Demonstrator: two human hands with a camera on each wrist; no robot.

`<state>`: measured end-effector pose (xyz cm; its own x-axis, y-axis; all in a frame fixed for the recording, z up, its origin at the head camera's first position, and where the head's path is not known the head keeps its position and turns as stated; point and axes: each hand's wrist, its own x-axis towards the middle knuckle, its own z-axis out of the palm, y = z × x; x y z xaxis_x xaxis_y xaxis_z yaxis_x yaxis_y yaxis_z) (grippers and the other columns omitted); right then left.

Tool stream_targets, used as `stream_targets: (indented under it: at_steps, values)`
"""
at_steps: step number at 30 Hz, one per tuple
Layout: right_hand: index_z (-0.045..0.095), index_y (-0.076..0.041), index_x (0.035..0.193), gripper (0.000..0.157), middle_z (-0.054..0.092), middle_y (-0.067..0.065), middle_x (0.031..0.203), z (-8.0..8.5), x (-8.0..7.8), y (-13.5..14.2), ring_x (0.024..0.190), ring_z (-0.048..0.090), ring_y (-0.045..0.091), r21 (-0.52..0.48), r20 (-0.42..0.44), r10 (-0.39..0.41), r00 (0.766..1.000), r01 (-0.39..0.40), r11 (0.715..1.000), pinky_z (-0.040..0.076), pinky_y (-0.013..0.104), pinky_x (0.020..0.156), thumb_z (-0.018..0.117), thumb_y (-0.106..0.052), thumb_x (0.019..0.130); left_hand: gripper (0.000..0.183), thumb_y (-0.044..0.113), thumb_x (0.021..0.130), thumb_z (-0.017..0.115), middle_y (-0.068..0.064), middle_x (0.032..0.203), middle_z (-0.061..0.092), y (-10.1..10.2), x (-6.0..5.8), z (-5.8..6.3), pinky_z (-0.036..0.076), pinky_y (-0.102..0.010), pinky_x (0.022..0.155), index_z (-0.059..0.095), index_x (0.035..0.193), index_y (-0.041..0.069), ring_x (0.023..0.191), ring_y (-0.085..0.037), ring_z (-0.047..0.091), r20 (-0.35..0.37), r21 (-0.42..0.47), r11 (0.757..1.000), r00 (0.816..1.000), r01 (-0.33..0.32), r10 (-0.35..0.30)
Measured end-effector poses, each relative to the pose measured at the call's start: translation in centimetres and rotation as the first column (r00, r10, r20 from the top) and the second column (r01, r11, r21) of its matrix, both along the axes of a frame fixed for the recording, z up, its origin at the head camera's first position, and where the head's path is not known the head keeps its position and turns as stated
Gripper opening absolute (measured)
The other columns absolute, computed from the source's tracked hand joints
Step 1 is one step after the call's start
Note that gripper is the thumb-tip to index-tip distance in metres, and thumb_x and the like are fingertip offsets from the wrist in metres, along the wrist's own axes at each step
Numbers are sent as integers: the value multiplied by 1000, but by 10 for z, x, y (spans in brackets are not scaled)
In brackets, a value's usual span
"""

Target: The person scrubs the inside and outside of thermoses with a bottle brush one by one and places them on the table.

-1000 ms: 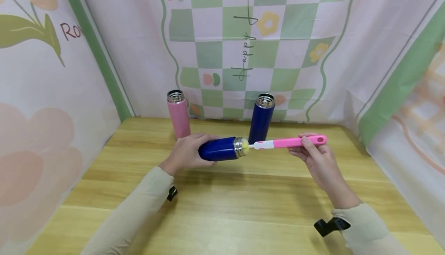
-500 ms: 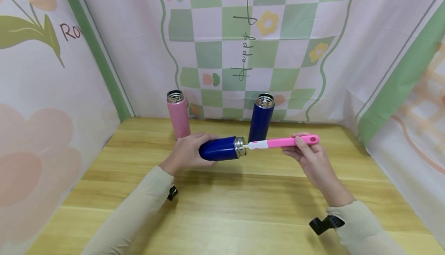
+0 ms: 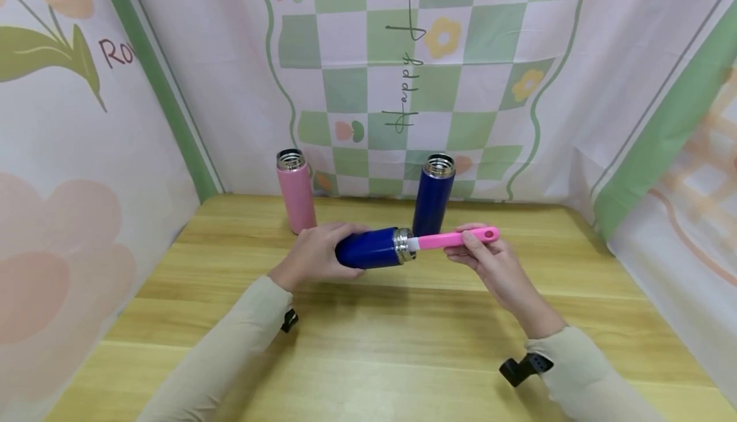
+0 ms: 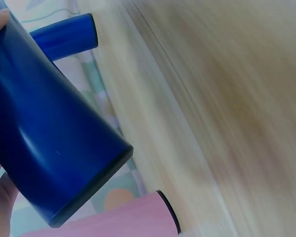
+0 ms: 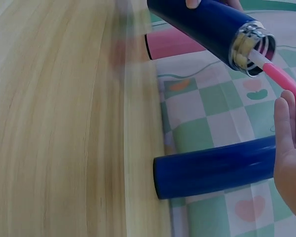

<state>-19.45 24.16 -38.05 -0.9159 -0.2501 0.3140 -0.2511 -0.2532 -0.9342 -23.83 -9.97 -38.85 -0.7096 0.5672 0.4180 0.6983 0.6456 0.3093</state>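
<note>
Blue bottle [image 3: 368,247], one: held tilted nearly on its side above the table [image 3: 403,358], steel mouth toward the right hand [image 3: 489,262]. The left hand [image 3: 316,252] grasps it round the base end, thumb and fingers on opposite sides.

Brush [image 3: 451,240], one: pink handle with a hole at the end, pinched in the right hand's fingers; its white neck enters the bottle's mouth.

Pink bottle [image 3: 297,198], one: upright, uncapped, at the back of the table, just beyond the left hand.

Second blue bottle [image 3: 432,201], one: upright, uncapped, behind the brush.

Cloth [image 3: 345,89], one: green and white checks, lettered "Happy", hanging behind the table.

Sleeves [image 3: 227,351], two: beige, a black device at each wrist.
</note>
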Motion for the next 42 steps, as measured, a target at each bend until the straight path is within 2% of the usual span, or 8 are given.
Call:
stream_targets:
  at_steps: [2,6,9,16,24,29,35,42]
  values:
    - [60,-2,119,20,69,8,106,0,-1,-4,93,71,19,41,12,-2,1000,1,999,55,32,88,48,-13,107,72,56,73,83,4,127,65,2,0,1,52,-38,88,58,137,35,108,-13,62,0,6,1000,1000,13,-13]
    - [52,10,124,32,69,8,106,-1,-3,-11,93,70,18,108,26,-28,999,25,994,55,32,88,50,-17,107,72,59,73,81,5,127,65,6,-1,0,52,-36,88,57,137,35,108,-12,63,-23,4,999,999,45,-45]
    - [47,15,126,39,68,8,106,-1,-3,-13,92,70,17,112,37,-54,998,49,992,55,31,87,51,-19,106,72,60,74,81,5,127,66,8,-1,0,53,-36,87,57,137,36,108,-12,63,-33,8,999,998,47,-46]
    - [56,-3,122,23,69,8,104,1,-1,-18,91,70,16,108,35,-105,994,101,989,55,30,87,53,-19,105,71,59,73,81,6,128,65,9,2,1,53,-39,87,57,137,38,108,-12,63,-9,29,999,1000,28,-28]
    - [47,10,127,37,69,8,107,4,1,-22,93,71,17,131,-11,-145,989,145,981,55,32,86,52,-20,106,73,61,73,81,5,128,65,10,2,2,52,-38,86,57,138,37,109,-12,63,-19,26,999,999,31,-31]
    - [51,4,123,31,65,9,113,7,4,-17,97,70,18,129,-19,-145,989,146,981,55,32,87,51,-21,106,73,61,74,80,6,128,65,8,1,1,53,-38,87,56,139,38,109,-12,62,-7,30,999,999,32,-32]
    - [57,-4,117,19,66,8,109,10,3,-9,95,70,17,31,-42,-121,992,122,992,56,32,85,49,-19,107,72,58,75,81,5,128,65,2,1,1,53,-39,89,57,138,36,110,-13,62,10,42,999,1000,28,-28]
    - [58,-5,115,18,68,9,107,10,3,-3,95,71,18,-15,-72,-95,993,94,995,56,32,83,48,-17,107,73,55,75,82,3,130,64,-3,2,0,53,-41,90,56,140,33,110,-16,62,19,32,999,1000,19,-19]
